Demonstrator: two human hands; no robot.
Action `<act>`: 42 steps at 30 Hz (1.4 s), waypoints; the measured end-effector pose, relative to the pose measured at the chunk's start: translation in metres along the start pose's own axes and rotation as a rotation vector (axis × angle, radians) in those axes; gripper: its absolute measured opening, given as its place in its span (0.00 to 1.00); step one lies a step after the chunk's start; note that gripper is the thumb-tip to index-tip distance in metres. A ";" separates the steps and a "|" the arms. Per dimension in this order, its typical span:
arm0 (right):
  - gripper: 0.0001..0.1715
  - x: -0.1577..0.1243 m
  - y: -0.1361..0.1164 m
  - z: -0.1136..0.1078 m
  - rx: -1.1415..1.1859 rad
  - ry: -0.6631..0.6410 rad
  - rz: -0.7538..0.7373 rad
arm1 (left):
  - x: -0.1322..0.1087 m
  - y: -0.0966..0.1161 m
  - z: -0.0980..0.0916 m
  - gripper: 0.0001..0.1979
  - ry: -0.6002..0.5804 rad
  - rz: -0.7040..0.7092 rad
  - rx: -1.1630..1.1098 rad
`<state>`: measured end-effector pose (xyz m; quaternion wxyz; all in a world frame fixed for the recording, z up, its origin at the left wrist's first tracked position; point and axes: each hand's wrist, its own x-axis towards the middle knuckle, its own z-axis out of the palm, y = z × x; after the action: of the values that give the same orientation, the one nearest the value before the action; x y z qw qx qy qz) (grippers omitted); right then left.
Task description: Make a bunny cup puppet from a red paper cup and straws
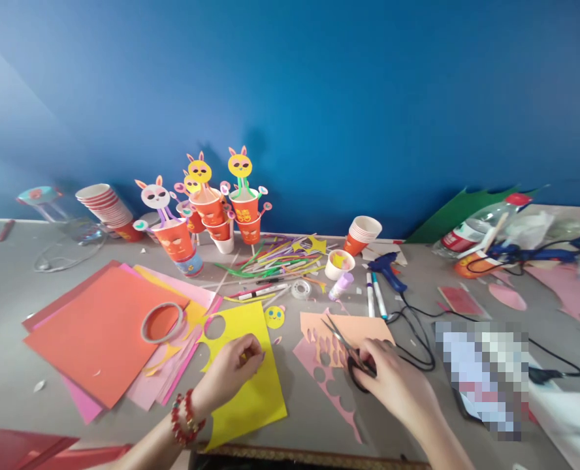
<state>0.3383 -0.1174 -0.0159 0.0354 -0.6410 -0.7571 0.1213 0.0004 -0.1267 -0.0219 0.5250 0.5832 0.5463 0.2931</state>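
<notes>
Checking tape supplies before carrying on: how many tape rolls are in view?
2. The large tape roll lies on the colored paper stack, left of the left hand; the small tape roll is left of the purple glue stick. More could be hidden.

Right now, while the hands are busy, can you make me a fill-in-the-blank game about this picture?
1. The right hand holds a pair of ____.
2. The sheet under the left hand is coloured ____.
3. Beaded bracelets are worn on the ____ side.
4. The wall is coloured ____.

Missing words: scissors; yellow; left; blue.
</notes>
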 end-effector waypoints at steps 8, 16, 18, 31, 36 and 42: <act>0.06 0.009 -0.032 -0.024 0.070 0.009 -0.111 | 0.002 0.008 -0.003 0.08 0.003 -0.001 0.069; 0.10 0.078 -0.109 -0.011 0.162 0.031 -0.421 | 0.011 0.014 0.008 0.05 -0.001 0.060 0.113; 0.12 0.095 -0.118 -0.003 0.154 0.027 -0.444 | 0.011 0.011 0.010 0.05 0.012 0.057 0.106; 0.19 0.115 -0.126 0.018 0.278 -0.014 -0.473 | 0.014 0.000 0.012 0.06 0.048 0.073 0.109; 0.21 0.111 -0.120 0.020 0.436 -0.037 -0.419 | 0.015 0.000 0.011 0.06 0.047 0.070 0.111; 0.15 0.103 -0.103 0.008 0.679 -0.116 -0.345 | 0.013 0.005 0.010 0.08 0.049 0.073 0.096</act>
<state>0.2193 -0.0332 -0.0106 0.2227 -0.4481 -0.7713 0.3933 0.0140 -0.1168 -0.0234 0.4720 0.6196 0.5508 0.2998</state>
